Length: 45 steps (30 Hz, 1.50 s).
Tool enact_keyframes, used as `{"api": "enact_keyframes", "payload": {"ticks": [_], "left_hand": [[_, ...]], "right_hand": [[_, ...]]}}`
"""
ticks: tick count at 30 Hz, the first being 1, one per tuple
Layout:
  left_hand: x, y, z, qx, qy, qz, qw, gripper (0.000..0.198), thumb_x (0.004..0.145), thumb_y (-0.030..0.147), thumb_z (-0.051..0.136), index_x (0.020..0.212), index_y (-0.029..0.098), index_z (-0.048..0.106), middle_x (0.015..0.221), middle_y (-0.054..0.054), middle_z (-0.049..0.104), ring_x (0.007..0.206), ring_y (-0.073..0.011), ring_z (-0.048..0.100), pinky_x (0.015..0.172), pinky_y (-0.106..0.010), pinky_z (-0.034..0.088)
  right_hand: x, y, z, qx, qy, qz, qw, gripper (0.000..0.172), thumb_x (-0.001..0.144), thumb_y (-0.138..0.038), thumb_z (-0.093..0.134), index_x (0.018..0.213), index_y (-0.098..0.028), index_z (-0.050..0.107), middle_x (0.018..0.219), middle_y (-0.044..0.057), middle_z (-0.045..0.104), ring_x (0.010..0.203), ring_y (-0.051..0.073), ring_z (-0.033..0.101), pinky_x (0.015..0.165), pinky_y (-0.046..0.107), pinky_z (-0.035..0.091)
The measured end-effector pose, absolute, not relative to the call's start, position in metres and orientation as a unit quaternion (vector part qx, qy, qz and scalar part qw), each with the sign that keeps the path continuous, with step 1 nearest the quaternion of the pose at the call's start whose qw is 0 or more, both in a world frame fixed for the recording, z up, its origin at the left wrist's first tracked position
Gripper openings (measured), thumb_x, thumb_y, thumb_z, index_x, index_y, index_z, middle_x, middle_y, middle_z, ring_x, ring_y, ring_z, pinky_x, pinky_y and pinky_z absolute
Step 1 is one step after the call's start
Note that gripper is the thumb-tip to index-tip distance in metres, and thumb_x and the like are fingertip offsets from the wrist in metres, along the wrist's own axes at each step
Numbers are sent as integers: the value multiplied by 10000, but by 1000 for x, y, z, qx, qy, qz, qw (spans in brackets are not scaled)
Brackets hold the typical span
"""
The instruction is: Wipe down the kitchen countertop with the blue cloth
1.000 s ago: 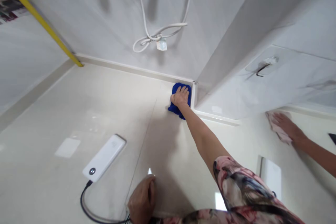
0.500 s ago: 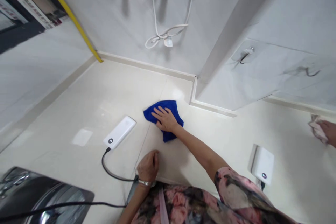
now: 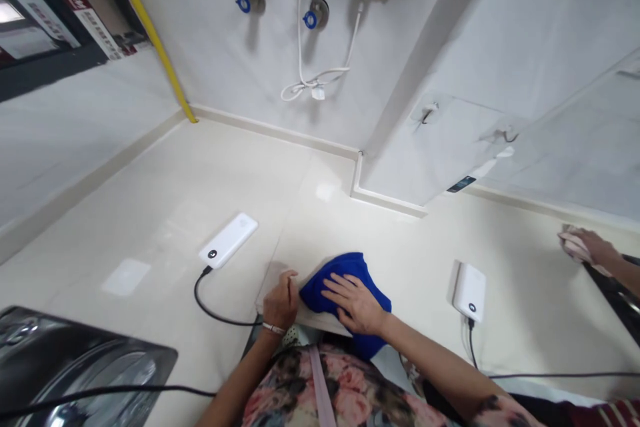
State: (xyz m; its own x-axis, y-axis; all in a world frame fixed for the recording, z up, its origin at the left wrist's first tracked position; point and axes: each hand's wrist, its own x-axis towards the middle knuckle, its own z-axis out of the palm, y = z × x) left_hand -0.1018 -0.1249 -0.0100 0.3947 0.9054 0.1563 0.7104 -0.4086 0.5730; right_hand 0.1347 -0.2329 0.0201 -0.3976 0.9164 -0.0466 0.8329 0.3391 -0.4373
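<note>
Right hand: I see my right hand (image 3: 357,303) lying flat, fingers spread, palm down on the blue cloth (image 3: 345,280); it presses the cloth, nothing is clenched in it
Left hand: my left hand (image 3: 281,303) rests at the front edge of the counter, fingers curled downward against the surface, just beside the cloth's left side; I cannot tell whether it grips the edge or only leans on it
Wrist: a thin bracelet (image 3: 273,329) sits on my left wrist
Blue cloth: bunched, lying on the cream counter (image 3: 165,200) near its front edge, partly hanging over the edge below my right hand
Left power bank: a white power bank (image 3: 229,241) lies flat on the counter, left of my hands and apart from the cloth, with a black cable (image 3: 213,310) curving from its near end toward my left hand
Right power bank: a second white power bank (image 3: 469,291) lies to the right of my right arm, its cable running off toward the right
Far right: another person's hand (image 3: 593,247) rests on a pinkish cloth (image 3: 573,245) on the counter, well apart from mine
Wall: a white cord (image 3: 313,87) hangs looped on the wall, with two blue-handled valves (image 3: 243,3) above it
Lower left: a metal sink (image 3: 75,367) shows at the corner of the view
</note>
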Motion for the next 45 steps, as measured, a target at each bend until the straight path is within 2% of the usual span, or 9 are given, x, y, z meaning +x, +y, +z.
{"api": "enact_keyframes", "payload": {"ticks": [4,11,17,21,26,32,38,45], "left_hand": [[-100,-125,-6,819,483,221,216,426,1074,319,266,1181,180,654,846,-65,755,709,-189,710,648,-281,473],[-97,-126,-2,831,479,198,204,369,1075,267,339,1162,213,693,864,-70,762,752,-192,725,677,-282,489],[-98,-129,-6,839,465,232,161,328,1077,263,366,1086,234,693,848,-17,762,712,-167,717,639,-268,492],[-98,-130,-3,836,461,249,164,337,1085,263,354,1061,236,689,872,-20,766,736,-155,722,672,-261,517],[-99,-132,2,828,466,259,172,327,1076,247,360,1058,232,686,836,-34,759,713,-165,724,640,-276,535],[-102,-132,-2,826,460,268,184,328,1072,237,359,1081,225,687,879,-56,774,753,-167,740,678,-274,572],[-103,-130,-5,824,462,272,183,324,1068,239,377,1056,218,700,873,-44,776,728,-160,734,660,-260,558],[-104,-126,-8,831,472,228,186,370,1078,280,368,1053,220,733,843,-46,775,694,-170,717,646,-263,515]], "right_hand": [[138,-218,24,-565,-793,202,104,698,887,-199,521,1570,-326,449,1639,19,389,1558,246,276,1249,526,278],[117,-91,23,-602,-775,143,129,616,917,-218,523,1532,-242,506,1641,59,389,1561,254,261,1235,497,263],[113,8,20,-586,-793,111,123,578,959,-254,507,1537,-251,491,1649,30,384,1553,240,264,1226,474,257],[104,70,20,-599,-788,90,114,569,982,-256,474,1551,-256,467,1658,26,368,1551,229,262,1230,462,249],[96,140,17,-621,-772,72,114,582,992,-286,450,1573,-253,433,1669,18,346,1549,239,257,1232,469,243],[124,204,14,-674,-730,56,101,591,1004,-321,419,1588,-230,412,1681,44,319,1547,265,252,1227,488,247],[182,217,8,-726,-681,35,91,595,1010,-318,388,1595,-210,401,1685,62,309,1551,269,235,1222,484,244],[191,130,12,-766,-638,27,76,619,1024,-333,386,1619,-168,344,1702,94,257,1565,299,190,1228,497,223]]}}
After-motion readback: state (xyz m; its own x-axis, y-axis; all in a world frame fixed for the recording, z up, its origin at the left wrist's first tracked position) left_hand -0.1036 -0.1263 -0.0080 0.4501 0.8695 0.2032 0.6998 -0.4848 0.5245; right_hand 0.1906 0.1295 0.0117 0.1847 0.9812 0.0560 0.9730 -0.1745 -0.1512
